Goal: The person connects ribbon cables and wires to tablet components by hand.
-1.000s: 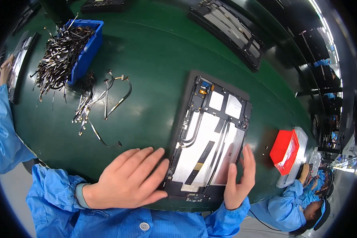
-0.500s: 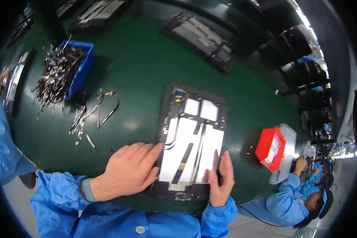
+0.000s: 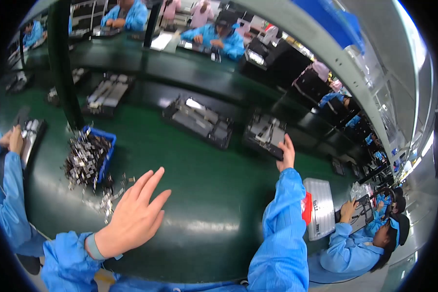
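Note:
My right arm (image 3: 287, 214) stretches forward and right across the green bench. At its end, my right hand (image 3: 287, 154) grips the near right edge of an opened tablet (image 3: 264, 130) with its inner parts exposed; the fingertips under it are hidden. My left hand (image 3: 131, 216) is over the near left of the bench, its fingers spread and nothing in them. Closest to that hand is a small pile of loose flat cables (image 3: 108, 200), partly behind the fingers. Beyond the pile, a blue bin (image 3: 108, 146) is heaped with more flat cables (image 3: 85, 158).
Another opened tablet (image 3: 199, 122) lies at the back middle, and one more (image 3: 109, 93) to its left. A green post (image 3: 63, 63) rises behind the bin. On the right are a clear plastic box (image 3: 320, 209) and a partly hidden red tray (image 3: 306, 207). Co-workers sit on both sides.
The opened tablet has gone from in front of me to the far right, with my right hand on it. My left hand has let go and moved left. The view has tilted up.

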{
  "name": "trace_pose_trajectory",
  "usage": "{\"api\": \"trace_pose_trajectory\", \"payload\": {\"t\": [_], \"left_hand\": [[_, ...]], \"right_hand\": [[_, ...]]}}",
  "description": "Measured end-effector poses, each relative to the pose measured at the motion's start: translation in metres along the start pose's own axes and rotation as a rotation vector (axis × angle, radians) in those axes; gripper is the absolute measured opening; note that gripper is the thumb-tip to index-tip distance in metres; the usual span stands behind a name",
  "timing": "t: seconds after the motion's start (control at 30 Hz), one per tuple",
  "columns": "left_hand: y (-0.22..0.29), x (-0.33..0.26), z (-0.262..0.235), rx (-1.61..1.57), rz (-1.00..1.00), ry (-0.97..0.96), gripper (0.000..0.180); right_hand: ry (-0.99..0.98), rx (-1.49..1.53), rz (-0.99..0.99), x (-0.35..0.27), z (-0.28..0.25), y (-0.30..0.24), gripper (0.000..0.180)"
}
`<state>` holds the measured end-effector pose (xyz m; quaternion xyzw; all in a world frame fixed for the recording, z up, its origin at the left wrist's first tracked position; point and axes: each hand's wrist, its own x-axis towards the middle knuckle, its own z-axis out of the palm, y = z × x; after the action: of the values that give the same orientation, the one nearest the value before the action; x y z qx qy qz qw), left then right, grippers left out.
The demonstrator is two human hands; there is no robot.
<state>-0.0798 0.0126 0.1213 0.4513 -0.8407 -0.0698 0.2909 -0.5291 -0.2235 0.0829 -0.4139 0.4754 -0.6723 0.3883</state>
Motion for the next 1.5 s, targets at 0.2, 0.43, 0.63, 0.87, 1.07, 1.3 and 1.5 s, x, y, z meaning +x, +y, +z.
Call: {"api": "trace_pose_trajectory", "payload": {"t": [0.2,0.43,0.63,0.87,1.07,1.3,1.5], "left_hand": [[-0.050,0.092,0.004,0.548,0.025,-0.124,0.029],[-0.203,0.185,0.095,0.511,-0.490,0.030,0.038],[-0.227,0.202,0.137,0.062,-0.919,0.094,0.054],[-0.147,0.200,0.047,-0.988,-1.038,-0.096,0.047],[0.019,0.040,0.042,-1.901,-0.946,-0.041,0.023],[0.143,-0.068,0.101,-2.300,-1.266,-0.156,0.020],[0.128,-0.072,0.114,-2.330,-1.106,-0.605,0.028]], "right_hand": [[0.115,-0.306,-0.038,0.040,-0.033,0.056,0.060],[-0.098,-1.043,-0.608,-0.031,0.112,0.076,0.024],[-0.099,-1.058,-0.455,-0.070,0.185,0.102,0.058],[-0.199,-0.116,0.209,-0.006,0.130,0.060,0.068],[-0.779,-0.018,0.366,-0.028,0.095,0.004,0.065],[-1.323,-0.216,0.552,-0.082,0.113,0.005,0.064],[-0.701,-0.460,0.104,-0.048,0.088,0.008,0.036]]}}
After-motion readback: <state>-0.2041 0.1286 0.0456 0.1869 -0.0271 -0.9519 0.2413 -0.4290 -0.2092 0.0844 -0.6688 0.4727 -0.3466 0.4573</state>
